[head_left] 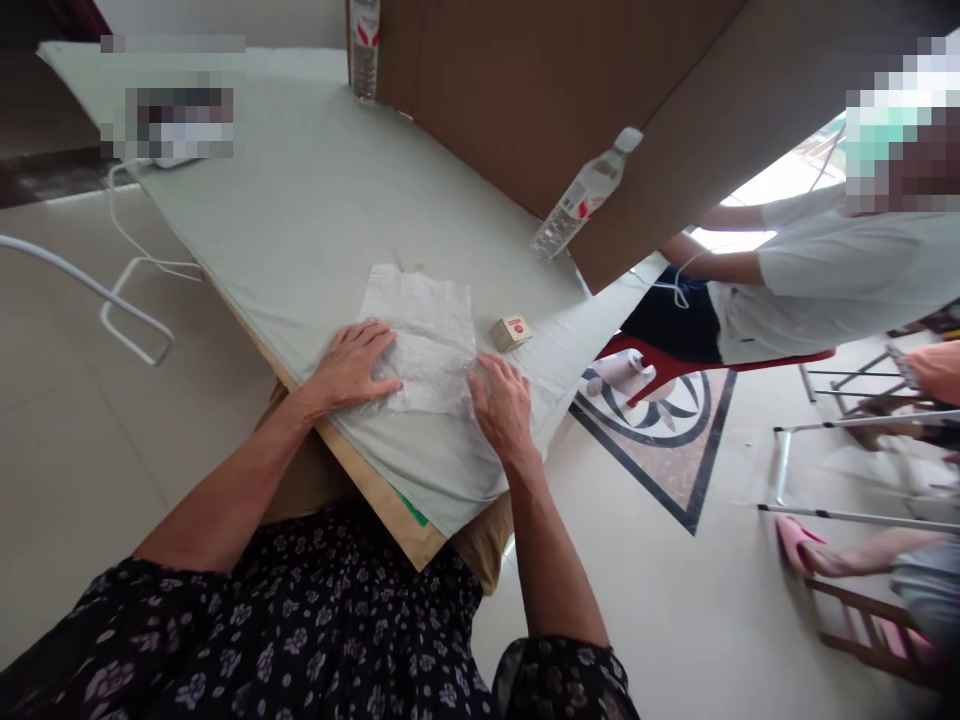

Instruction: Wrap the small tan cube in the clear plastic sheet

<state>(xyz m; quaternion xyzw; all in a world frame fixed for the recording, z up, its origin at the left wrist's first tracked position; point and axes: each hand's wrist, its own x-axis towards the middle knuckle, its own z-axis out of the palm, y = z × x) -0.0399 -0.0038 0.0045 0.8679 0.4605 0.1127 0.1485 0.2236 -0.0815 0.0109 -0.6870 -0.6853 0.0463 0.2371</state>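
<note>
A sheet of thin, whitish, see-through wrap, perhaps bubble wrap (pixel 431 345), lies flat on the cloth-covered table (pixel 300 190). On its left edge rests my left hand (pixel 354 368), palm down with the fingers spread. My right hand (pixel 504 402) is at the sheet's right edge, fingers slightly bent and apart, touching the edge or the cloth beside it. Just beyond the right hand stands a small cardboard box (pixel 511 333) with a red mark on top; neither hand touches it.
A large brown cardboard panel (pixel 540 110) stands across the table. Against it are two water bottles, one upright (pixel 365 50) and one tilted (pixel 589 195). A white device with a cable (pixel 184 145) lies far left. A person in a white shirt (pixel 810 260) sits right of the panel.
</note>
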